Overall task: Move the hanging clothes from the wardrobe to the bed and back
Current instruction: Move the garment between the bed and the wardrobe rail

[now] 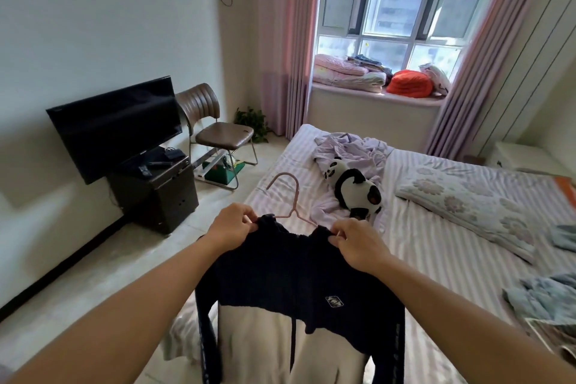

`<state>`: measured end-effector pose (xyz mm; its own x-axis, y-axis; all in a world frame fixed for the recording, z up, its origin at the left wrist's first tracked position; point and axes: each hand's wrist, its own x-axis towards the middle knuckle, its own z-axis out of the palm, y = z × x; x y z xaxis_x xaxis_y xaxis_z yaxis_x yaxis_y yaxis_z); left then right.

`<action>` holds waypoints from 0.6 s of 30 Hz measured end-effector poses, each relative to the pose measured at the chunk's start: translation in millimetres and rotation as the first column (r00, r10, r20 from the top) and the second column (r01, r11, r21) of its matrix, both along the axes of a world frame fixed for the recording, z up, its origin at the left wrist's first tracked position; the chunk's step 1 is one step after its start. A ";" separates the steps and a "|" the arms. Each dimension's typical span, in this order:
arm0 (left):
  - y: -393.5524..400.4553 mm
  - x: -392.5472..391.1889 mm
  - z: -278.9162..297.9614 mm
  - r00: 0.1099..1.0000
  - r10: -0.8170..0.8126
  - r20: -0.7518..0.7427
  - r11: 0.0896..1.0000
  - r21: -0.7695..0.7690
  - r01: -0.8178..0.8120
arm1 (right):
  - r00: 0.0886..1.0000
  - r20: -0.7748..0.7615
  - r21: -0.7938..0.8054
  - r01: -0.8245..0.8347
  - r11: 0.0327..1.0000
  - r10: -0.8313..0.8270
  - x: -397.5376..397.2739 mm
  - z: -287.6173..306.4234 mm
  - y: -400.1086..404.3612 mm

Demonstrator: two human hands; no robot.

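Two hands [232, 226] [358, 243] pinching a dark top [299, 274] on a pink hanger [288, 196], striped bed [436, 259], tiled floor [109, 259]

You have two hands in front of you, the left hand [232, 226] and the right hand [358, 243], with one dark top [299, 277] on one pink hanger [291, 196]. You can count one bed [436, 259], one pillow [467, 206] and one toy panda [355, 187] on it. You also have one television [115, 125], one chair [215, 128], one dark cabinet [159, 193], one plant [252, 121] and two curtains, at left [286, 50] and at right [477, 72].
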<state>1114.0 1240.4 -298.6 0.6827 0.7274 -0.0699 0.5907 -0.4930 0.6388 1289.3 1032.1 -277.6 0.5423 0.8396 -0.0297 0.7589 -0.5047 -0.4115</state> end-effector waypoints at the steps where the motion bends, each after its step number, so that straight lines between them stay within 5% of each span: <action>1: 7.1 6.1 -6.6 1.000 0.003 -0.004 1.000 -0.011 -0.003 | 1.000 -0.012 -0.020 0.012 1.000 -0.012 4.6 -5.9 7.0; 18: 92.8 153.8 -132.8 0.998 0.024 -0.051 0.988 -0.153 -0.031 | 0.981 -0.129 -0.139 0.123 0.983 -0.142 142.6 -133.5 93.8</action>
<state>1267.8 1333.2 -431.4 0.6557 0.7236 -0.2153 0.6348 -0.3741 0.6761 1431.9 1125.9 -411.1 0.6316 0.7447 -0.2157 0.6221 -0.6528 -0.4323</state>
